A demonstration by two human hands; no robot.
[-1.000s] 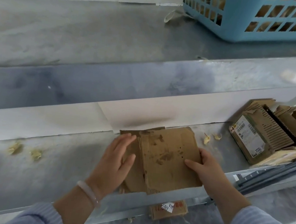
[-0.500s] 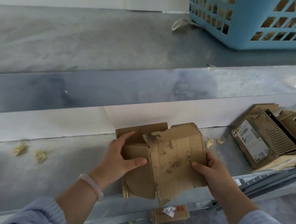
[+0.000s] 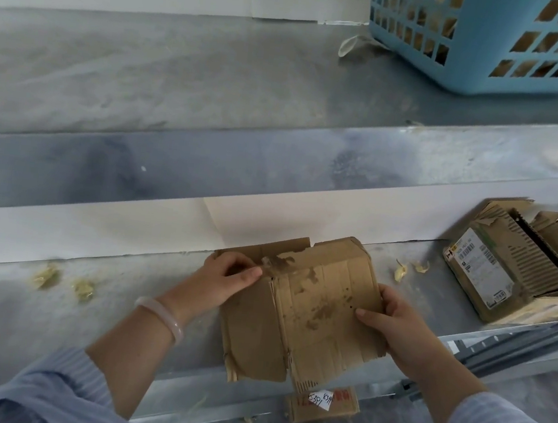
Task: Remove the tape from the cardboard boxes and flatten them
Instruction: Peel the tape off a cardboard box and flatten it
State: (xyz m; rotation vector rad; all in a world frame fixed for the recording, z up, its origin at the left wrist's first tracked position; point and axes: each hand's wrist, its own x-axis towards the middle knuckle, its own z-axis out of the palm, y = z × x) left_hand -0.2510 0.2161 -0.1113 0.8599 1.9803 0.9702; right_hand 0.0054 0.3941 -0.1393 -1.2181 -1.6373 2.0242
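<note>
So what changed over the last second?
The left hand left its flat press on the cardboard box and now pinches at its top fold. The box came up from flat, partly reopened. The right hand kept the right edge. The second box and blue basket stayed put.

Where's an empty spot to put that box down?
The upper grey metal shelf is bare left of the blue plastic basket. Below, room lies between the yellowish tape scraps and the left hand on the worn brown cardboard box. The right end is crowded: an open labelled cardboard box.
</note>
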